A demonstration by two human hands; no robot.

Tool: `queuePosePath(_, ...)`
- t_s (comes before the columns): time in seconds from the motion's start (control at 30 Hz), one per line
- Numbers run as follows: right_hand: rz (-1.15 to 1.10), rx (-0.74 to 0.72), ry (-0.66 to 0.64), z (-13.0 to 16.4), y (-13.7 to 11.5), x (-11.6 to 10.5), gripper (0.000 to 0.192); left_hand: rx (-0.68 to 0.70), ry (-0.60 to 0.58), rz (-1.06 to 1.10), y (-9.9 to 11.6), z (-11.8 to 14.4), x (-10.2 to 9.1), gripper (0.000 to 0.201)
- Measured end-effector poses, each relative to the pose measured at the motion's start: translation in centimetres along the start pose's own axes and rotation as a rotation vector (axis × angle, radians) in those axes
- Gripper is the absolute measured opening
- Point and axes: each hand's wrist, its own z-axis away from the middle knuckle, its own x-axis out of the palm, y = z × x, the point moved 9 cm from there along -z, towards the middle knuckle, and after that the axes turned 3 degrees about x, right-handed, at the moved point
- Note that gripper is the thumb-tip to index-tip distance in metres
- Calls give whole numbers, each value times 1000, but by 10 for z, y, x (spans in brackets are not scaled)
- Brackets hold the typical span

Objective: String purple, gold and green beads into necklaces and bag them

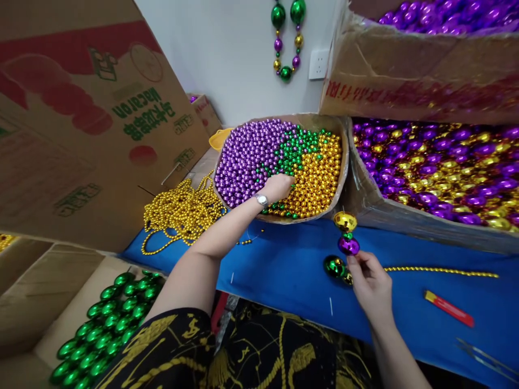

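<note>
Left hand (279,186): arm stretched forward, palm down, fingers curled into the small beads (279,162) of the round tray (344,162); knuckles rest where green meets gold. Whether a bead is pinched cannot be told. Watch (261,200) on the wrist.
Right hand (371,281): held low and near the body, thumb and fingers closed on a strand of large beads (345,243), which stands upright above the fingers: gold on top, small green, purple; a green bead lies just left of the fingers.
Gold cord (441,270): runs right from the right hand along the blue worktop (284,265).
Red lighter (448,308): right of the right hand, on the worktop.
Gold bead chains (182,213): heaped left of the left forearm.
Box of large purple and gold beads (438,167): beyond the right hand.
Green oval beads (109,324): in a box below the left elbow.
</note>
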Motion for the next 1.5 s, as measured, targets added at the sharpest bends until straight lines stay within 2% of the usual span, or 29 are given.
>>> queuePosePath(0.13, 18, 3, 9, 0, 5, -4, 21, -96, 165, -31, -21, -1, -39, 30)
queuePosePath(0.17, 15, 2, 4, 0, 6, -3, 20, -102, 182, -36, -25, -1, -43, 29)
queuePosePath(0.23, 7, -9, -8, -1, 4, 0, 17, -92, 130, -39, -28, -4, -38, 25)
queuePosePath(0.3, 11, -33, -19, -2, 0, 5, 15, -88, 56, -32, -28, -7, -21, 21)
queuePosePath(0.4, 42, -83, -31, -2, -10, 9, 13, -96, 49, 4, -23, -13, -2, 22)
queuePosePath(0.47, 74, -118, -36, 0, -17, 9, 12, -104, 80, 52, -20, -14, 1, 25)
queuePosePath(0.57, 133, -174, -30, 2, -29, 6, 11, -108, 132, 150, -12, -7, -7, 24)
queuePosePath(0.63, 166, -207, -30, 4, -36, 7, 10, -109, 175, 473, -3, 9, -13, 26)
queuePosePath(0.7, 185, -228, -39, 5, -42, 9, 10, -118, 185, 1072, 10, 30, -11, 28)
queuePosePath(0.77, 195, -236, -57, 6, -46, 14, 10, -159, 129, 1656, 29, 52, -1, 26)
queuePosePath(0.8, 201, -240, -67, 7, -48, 17, 10, -190, 82, 1831, 40, 62, 5, 25)
queuePosePath(0.87, 216, -248, -82, 8, -52, 22, 10, -253, 16, 2010, 56, 78, 13, 24)
queuePosePath(0.97, 242, -257, -87, 9, -56, 23, 10, -287, -3, 2092, 67, 90, 16, 25)
queuePosePath(1.13, 257, -257, -91, 11, -56, 20, 10, -261, 0, 2122, 70, 94, 14, 26)
queuePosePath(1.37, 272, -258, -83, 10, -55, 16, 12, -123, 10, 2042, 71, 99, 9, 30)
queuePosePath(1.5, 277, -261, -84, 12, -55, 14, 15, -97, -11, 1976, 71, 102, 7, 30)
